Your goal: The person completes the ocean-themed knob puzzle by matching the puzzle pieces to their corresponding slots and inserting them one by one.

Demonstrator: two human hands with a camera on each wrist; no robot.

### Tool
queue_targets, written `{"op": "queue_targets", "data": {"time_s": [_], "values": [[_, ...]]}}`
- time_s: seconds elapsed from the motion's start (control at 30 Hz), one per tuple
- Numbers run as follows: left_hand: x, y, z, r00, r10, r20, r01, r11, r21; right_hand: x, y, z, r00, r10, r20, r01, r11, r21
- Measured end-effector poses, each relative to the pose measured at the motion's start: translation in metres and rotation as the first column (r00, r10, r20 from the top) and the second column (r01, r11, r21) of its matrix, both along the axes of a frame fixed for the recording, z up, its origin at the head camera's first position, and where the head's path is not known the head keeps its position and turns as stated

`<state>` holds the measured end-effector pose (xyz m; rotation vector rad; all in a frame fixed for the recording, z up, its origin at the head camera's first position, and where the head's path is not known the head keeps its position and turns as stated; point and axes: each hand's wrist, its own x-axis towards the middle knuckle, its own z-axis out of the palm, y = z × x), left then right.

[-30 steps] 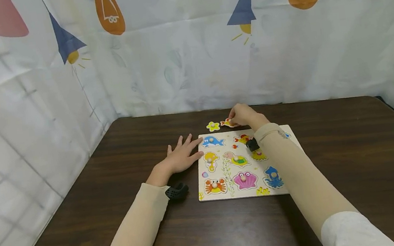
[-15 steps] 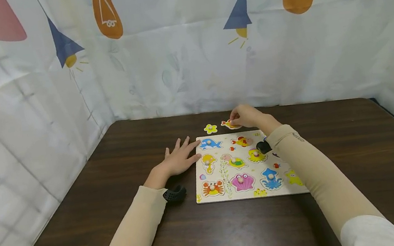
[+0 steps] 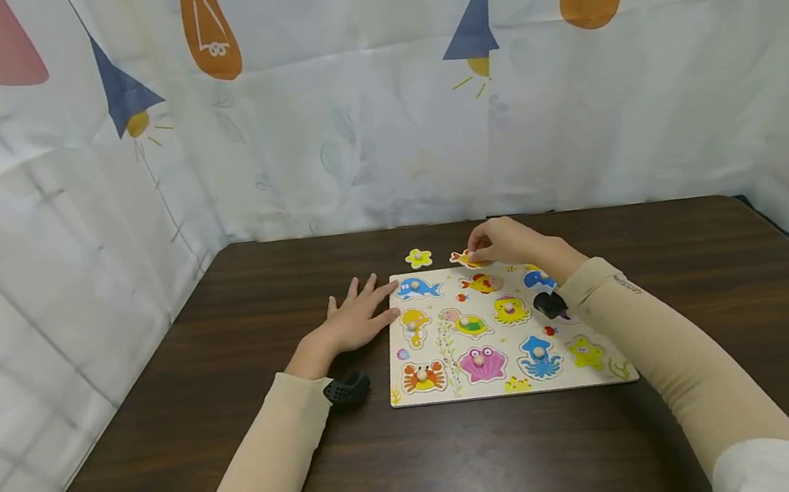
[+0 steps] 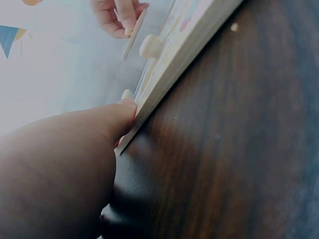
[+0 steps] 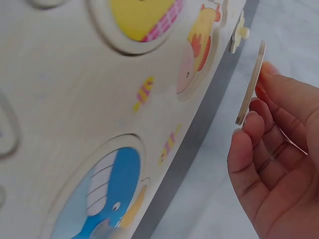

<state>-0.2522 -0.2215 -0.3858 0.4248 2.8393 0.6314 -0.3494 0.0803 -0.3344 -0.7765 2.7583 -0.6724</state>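
Note:
My right hand [image 3: 511,242] pinches a red-and-yellow fish puzzle piece [image 3: 462,258] above the back edge of a wooden sea-animal puzzle board [image 3: 453,393]. Seen edge-on in the right wrist view, the fish piece [image 5: 251,82] is tilted and clear of the board. The board's fish picture [image 3: 483,283] has no knob on it. My left hand [image 3: 352,323] lies spread at the board's left edge, with thumb and index finger touching it. Its thumb [image 4: 122,117] presses the board's rim in the left wrist view.
A yellow star-shaped piece [image 3: 418,259] with a knob lies behind the board. Several knobbed pieces sit in the board, among them a crab [image 3: 424,377] and a pink shell [image 3: 483,364]. A printed curtain [image 3: 382,155] hangs behind the brown table [image 3: 291,260].
My right hand has lifted the fish piece off the table and shifted right and slightly nearer. My left hand has stayed at the board's edge. The head view has turned a little.

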Motion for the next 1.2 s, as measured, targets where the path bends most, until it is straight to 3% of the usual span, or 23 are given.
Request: {"op": "queue_targets", "data": {"time_s": [0.5,0.83,1.2], "values": [[0.001,0.0,0.0,1.0,0.005,-0.005,-0.005,1.0,-0.004,0.011,0.016,-0.01,0.999,0.034,0.022,-0.035,0.999,0.03],[0.001,-0.001,0.0,1.0,0.004,-0.012,-0.004,1.0,-0.002,0.014,0.02,-0.013,0.993,0.119,0.016,-0.119,0.993,0.026],[0.0,0.0,0.001,1.0,-0.002,-0.009,0.002,1.0,-0.004,0.015,0.018,-0.014,0.992,0.123,0.003,-0.123,0.991,0.042]]}}
